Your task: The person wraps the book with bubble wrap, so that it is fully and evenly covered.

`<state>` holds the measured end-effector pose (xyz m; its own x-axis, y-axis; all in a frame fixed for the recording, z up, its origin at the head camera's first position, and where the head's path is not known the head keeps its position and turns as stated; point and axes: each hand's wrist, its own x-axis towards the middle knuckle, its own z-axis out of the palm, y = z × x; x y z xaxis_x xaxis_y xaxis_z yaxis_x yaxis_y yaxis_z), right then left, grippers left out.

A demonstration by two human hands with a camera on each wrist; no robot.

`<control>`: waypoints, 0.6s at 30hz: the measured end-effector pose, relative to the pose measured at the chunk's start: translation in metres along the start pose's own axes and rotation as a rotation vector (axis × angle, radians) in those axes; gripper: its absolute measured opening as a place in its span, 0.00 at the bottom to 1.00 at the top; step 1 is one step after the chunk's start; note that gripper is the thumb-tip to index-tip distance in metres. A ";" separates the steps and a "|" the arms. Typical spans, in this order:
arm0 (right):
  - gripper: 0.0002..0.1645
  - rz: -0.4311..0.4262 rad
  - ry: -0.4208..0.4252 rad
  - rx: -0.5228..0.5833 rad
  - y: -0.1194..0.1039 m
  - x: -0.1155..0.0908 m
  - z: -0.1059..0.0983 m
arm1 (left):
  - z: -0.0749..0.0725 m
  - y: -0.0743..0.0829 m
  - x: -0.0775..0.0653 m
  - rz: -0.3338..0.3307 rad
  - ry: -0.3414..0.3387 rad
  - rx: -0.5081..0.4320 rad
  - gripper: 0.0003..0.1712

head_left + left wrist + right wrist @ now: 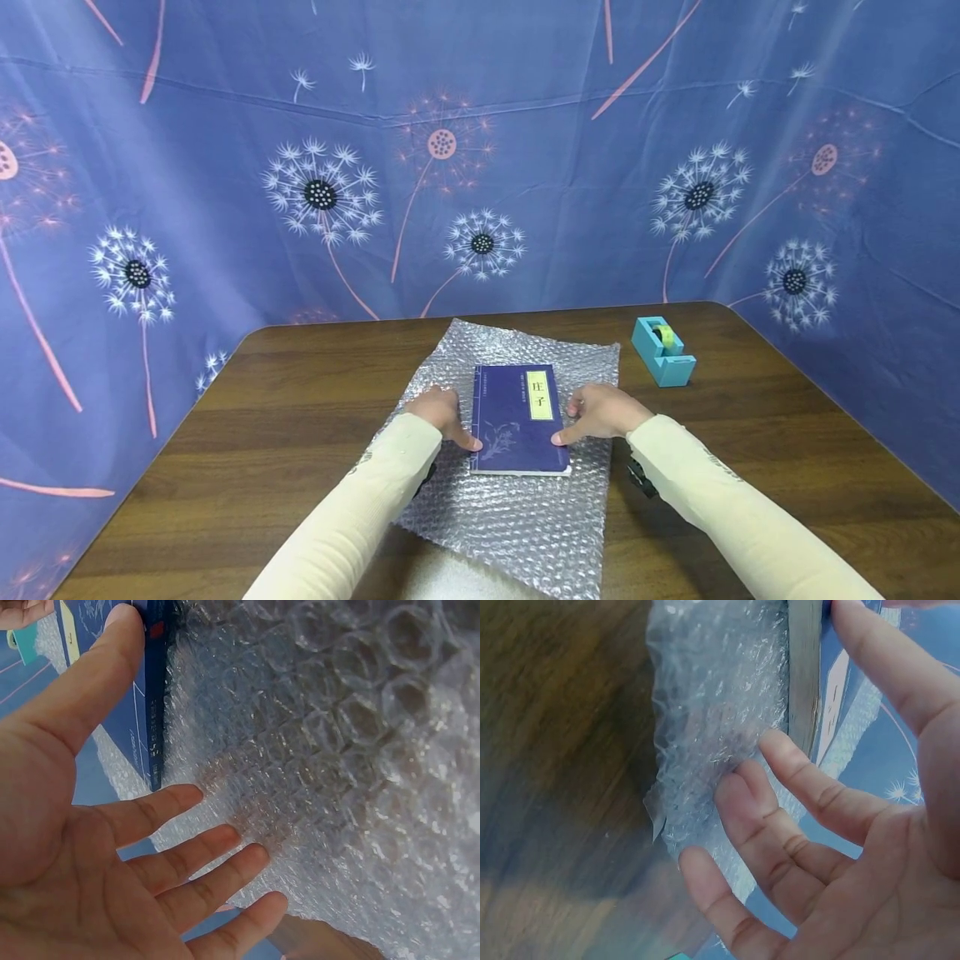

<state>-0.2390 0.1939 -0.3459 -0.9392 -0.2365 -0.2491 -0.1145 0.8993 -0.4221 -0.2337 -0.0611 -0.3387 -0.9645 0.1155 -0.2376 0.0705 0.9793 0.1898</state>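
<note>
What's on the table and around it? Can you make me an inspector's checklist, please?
Surface: brown wood-grain table.
Job's things: blue book, closed, lying flat on bubble wrap that spreads out past it.
Clutter: turquoise tape dispenser with yellowish tape, right of the wrap, touched by neither hand.
Hands: left hand, thumb on the book's left edge; right hand, thumb near its right edge.
Cables: nothing seen.
Surroundings: blue cloth with dandelion pictures behind the table.
</note>
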 end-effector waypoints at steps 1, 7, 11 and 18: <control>0.32 0.005 0.000 0.002 0.001 0.000 0.000 | 0.000 0.000 0.000 0.001 0.000 0.003 0.43; 0.32 0.038 0.013 0.005 0.002 -0.002 0.000 | 0.003 0.002 0.005 -0.018 -0.025 0.022 0.48; 0.32 0.044 0.023 -0.004 0.000 -0.003 0.000 | 0.004 0.001 0.006 -0.014 -0.028 0.028 0.52; 0.33 0.046 0.053 -0.017 0.000 -0.003 0.002 | 0.001 0.001 0.000 0.007 -0.024 0.010 0.53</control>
<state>-0.2358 0.1941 -0.3470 -0.9593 -0.1754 -0.2214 -0.0759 0.9151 -0.3961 -0.2331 -0.0600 -0.3398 -0.9575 0.1259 -0.2594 0.0796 0.9801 0.1818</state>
